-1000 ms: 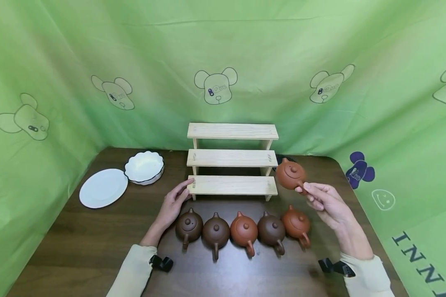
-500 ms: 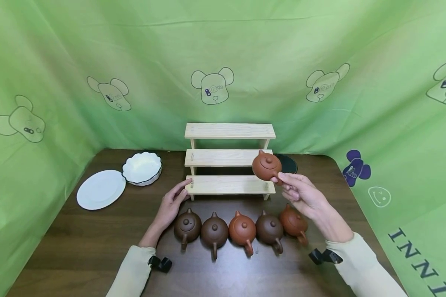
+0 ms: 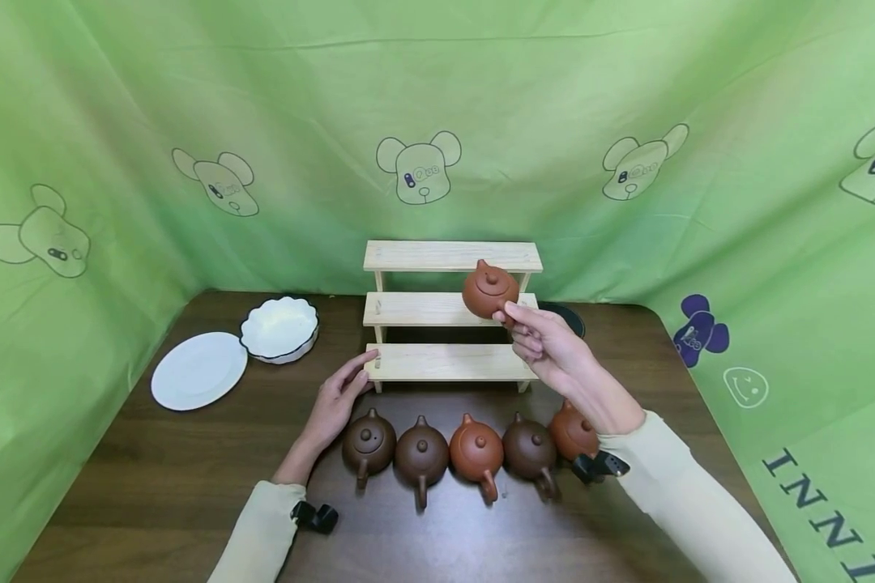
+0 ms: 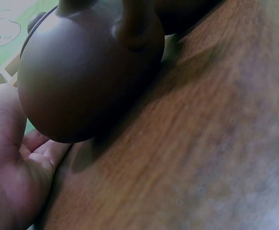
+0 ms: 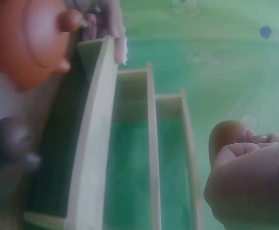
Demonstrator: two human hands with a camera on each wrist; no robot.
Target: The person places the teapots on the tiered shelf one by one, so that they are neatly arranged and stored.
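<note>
My right hand (image 3: 554, 348) pinches the handle of a small reddish-brown clay teapot (image 3: 490, 287), held in front of the upper steps of a pale three-step wooden stand (image 3: 448, 362). The right wrist view shows this hand (image 5: 254, 177) with part of the held teapot (image 5: 225, 136) beyond its fingers. My left hand (image 3: 335, 405) holds the left end of the stand's lowest step between thumb and fingers. Along the stand's front runs a row of several teapots, among them dark brown ones (image 3: 420, 455) and a reddish one (image 3: 476, 448). My right forearm partly covers the rightmost reddish teapot (image 3: 572, 431).
A white oval plate (image 3: 199, 371) and a scalloped white bowl (image 3: 279, 328) lie at the left of the brown table (image 3: 153, 486). Behind the stand's right side shows a dark round object (image 3: 567, 317). Green printed cloth (image 3: 321, 162) encloses the table's back and sides.
My right hand has carried the reddish-brown teapot leftward and up, from beside the stand to in front of its upper steps. The left hand has stayed on the lowest step.
</note>
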